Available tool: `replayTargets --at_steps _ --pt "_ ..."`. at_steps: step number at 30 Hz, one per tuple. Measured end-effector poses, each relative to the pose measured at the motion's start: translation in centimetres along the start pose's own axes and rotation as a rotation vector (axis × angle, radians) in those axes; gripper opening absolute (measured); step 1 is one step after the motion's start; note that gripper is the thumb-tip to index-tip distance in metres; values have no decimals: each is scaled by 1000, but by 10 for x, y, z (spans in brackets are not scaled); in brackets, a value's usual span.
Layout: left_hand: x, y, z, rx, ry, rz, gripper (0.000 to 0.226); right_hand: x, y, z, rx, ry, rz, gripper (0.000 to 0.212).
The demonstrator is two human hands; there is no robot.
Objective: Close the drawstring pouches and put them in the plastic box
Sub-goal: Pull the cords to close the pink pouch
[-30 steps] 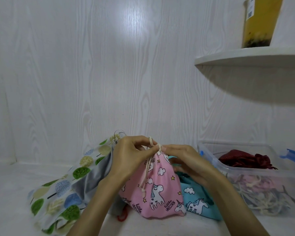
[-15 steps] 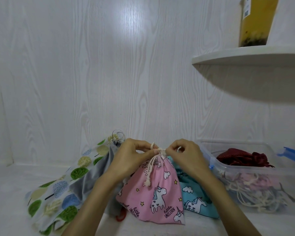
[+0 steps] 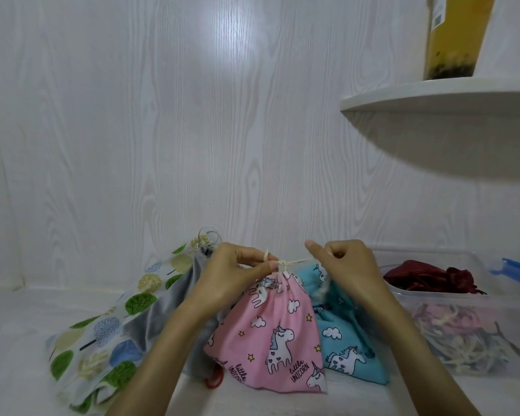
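We hold the pink pouch [image 3: 278, 334] upright before the box [image 3: 463, 298], gathered neck up, our left hand [image 3: 234, 277] and right hand [image 3: 347, 271] each pinching the cord [image 3: 294, 261], stretched level between them.

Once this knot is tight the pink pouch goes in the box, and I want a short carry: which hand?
Probably the right hand: it is nearer the plastic box, which stands right of the pink pouch.

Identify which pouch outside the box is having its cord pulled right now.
The pink unicorn pouch: both hands pinch its cord. The blue unicorn pouch and tree-print pouch lie untouched.
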State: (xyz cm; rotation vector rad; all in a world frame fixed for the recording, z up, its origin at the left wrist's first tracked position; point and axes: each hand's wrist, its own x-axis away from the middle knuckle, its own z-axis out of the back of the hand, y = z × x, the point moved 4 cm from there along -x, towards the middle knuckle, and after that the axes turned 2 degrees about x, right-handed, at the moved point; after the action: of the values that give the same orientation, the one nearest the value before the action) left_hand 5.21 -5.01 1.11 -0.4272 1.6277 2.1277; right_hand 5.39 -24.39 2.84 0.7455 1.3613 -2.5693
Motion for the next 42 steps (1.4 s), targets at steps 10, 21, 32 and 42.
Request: replayTargets --at_steps 10,21,32,42 --pt "1 5 -3 342 110 209 24 4 -21 -10 -1498 -330 -273 30" --pt "0 11 7 282 175 208 18 0 1 -19 -1096 -260 -356 32" --pt "2 21 0 664 -42 374 20 11 -9 -20 -776 -642 -403 30" --pt "20 10 -25 -71 -655 362 31 1 -24 7 -431 -340 -54 33"
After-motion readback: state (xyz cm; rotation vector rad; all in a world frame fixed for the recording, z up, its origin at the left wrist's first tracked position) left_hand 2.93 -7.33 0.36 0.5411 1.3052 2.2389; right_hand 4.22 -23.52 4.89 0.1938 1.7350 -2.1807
